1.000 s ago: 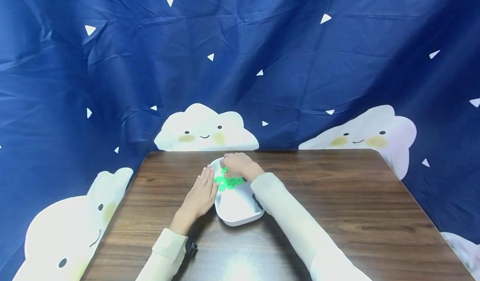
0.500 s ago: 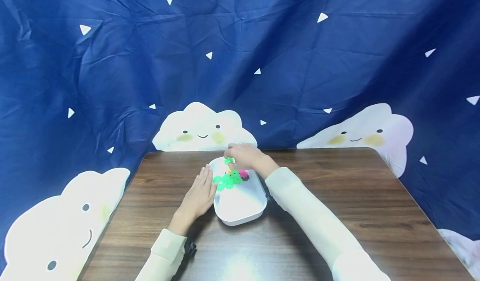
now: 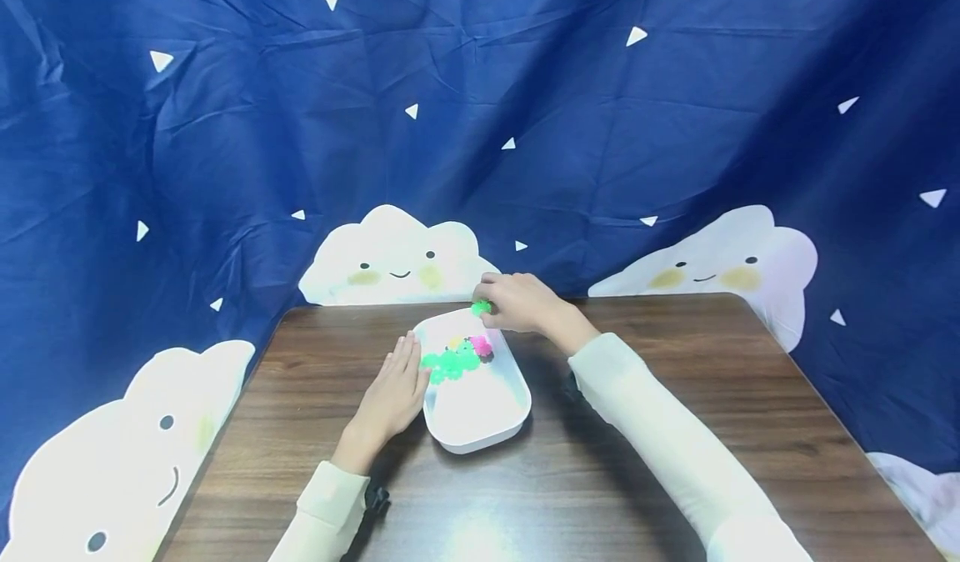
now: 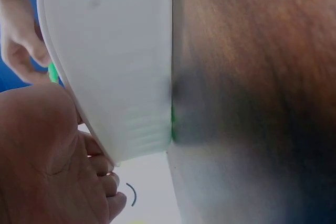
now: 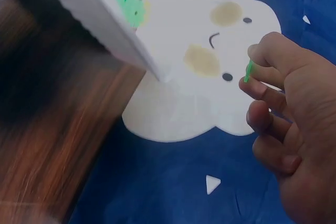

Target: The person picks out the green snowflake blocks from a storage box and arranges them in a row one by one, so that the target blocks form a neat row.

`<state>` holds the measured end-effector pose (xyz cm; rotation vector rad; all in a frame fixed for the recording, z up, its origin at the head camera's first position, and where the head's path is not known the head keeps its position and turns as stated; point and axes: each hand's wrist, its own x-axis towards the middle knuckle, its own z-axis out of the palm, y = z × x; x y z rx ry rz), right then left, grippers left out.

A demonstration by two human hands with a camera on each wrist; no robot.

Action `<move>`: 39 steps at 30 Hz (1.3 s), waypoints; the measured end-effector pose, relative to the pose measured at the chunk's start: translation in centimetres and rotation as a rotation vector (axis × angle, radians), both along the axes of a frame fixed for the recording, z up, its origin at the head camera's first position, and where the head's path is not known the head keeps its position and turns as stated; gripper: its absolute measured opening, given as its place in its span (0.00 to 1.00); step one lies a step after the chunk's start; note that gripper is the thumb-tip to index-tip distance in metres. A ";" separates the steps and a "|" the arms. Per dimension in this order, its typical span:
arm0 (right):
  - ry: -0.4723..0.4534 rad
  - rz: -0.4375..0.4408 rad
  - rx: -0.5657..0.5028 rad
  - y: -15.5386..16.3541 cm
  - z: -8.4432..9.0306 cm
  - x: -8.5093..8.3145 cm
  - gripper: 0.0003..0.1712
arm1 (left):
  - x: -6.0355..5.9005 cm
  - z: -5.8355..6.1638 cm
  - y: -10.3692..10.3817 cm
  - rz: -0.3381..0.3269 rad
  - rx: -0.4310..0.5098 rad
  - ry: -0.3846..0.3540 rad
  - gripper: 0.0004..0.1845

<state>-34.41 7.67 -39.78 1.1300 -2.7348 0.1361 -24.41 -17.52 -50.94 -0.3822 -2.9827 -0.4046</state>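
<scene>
A white tray (image 3: pixel 480 416) stands on the wooden table. Inside, towards its far half, lie green flower-shaped pieces (image 3: pixel 450 365), a pink one (image 3: pixel 481 346) and a bit of yellow. My left hand (image 3: pixel 390 391) rests against the tray's left side with fingers straight; in the left wrist view the tray wall (image 4: pixel 121 72) is close beside the palm. Above the tray's far right rim, my right hand (image 3: pixel 521 302) pinches one thin green flower-shaped piece (image 5: pixel 249 71) between thumb and fingertips. The other fingers of that hand are curled loosely.
The brown wooden table (image 3: pixel 675 412) extends to both sides of the tray. Behind it hangs a blue cloth (image 3: pixel 480 87) with white clouds and triangles. Long pale sleeves (image 3: pixel 660 437) cover both arms, and dark straps sit near the wrists.
My right hand has risen out of the tray with a green flower-shaped piece and moved right to the far right rim. The left hand stays at the tray's left side.
</scene>
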 end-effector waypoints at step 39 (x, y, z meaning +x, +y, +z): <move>-0.061 -0.245 -0.043 11.8 -5.9 -0.1 0.15 | -0.3 -0.1 0.2 0.020 -0.029 0.015 0.33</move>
